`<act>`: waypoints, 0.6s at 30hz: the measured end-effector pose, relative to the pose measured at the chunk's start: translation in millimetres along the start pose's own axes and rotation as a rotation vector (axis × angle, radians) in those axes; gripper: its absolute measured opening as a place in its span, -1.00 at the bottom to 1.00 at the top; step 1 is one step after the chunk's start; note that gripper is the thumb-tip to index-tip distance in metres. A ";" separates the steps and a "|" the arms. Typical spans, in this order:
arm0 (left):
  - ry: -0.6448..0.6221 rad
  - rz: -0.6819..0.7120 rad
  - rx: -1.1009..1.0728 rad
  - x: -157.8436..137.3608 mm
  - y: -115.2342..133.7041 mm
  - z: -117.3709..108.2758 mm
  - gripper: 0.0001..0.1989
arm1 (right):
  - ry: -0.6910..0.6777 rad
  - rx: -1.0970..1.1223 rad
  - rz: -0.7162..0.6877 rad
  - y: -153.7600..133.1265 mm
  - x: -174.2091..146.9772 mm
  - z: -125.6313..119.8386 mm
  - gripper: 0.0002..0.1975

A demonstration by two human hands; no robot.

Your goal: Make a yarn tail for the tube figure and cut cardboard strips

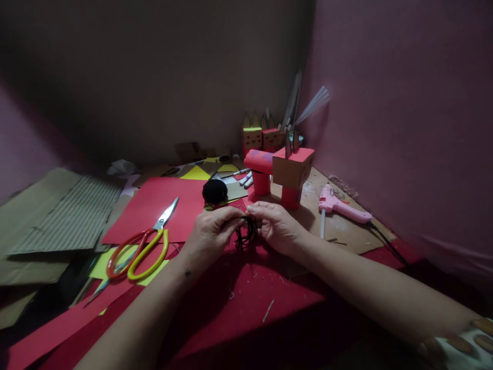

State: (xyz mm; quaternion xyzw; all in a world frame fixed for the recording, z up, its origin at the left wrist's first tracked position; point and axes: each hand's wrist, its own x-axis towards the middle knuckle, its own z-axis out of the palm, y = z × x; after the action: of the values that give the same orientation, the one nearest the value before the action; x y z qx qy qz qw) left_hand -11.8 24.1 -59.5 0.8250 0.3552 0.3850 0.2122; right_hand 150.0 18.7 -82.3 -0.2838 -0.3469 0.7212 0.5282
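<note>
A small looped bundle of black yarn (245,235) hangs between my two hands, above the red table cover. My left hand (215,228) pinches the bundle's top from the left. From the right, my right hand (271,221) is closed on it too, thumb and forefinger together. The fingertips of both hands nearly meet, and what lies right between them is partly hidden. Just beyond the left hand rests a ball of black yarn (214,191). Past the right hand stands a red and brown cardboard animal figure (290,172) with pointed ears.
Scissors (150,252) with red and yellow handles lie left on red paper (148,203). Corrugated cardboard (65,216) is stacked at far left. A pink glue gun (342,205) with a cord lies right on a cardboard sheet (365,239). Smaller box figures (253,140) and glue sticks (314,104) stand behind.
</note>
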 end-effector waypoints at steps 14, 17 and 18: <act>0.026 0.033 0.133 0.0 4.1 -1.1 -0.89 | 0.066 -0.467 -0.255 -1.3 -4.0 -1.7 -0.89; 0.017 -0.079 0.074 -0.6 6.6 -1.9 -0.87 | 0.104 -0.633 -0.342 -3.2 -6.6 0.2 -0.91; 0.013 -0.115 0.052 -0.4 7.2 -2.2 -0.86 | 0.118 -0.699 -0.386 -3.6 -7.5 0.6 -0.92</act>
State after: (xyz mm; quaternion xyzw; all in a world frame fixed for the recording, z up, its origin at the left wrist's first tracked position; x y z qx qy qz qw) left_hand -10.6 19.3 -53.8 0.8060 0.4132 0.3681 0.2101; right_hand 153.6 12.0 -78.8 -0.4169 -0.5874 0.4299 0.5444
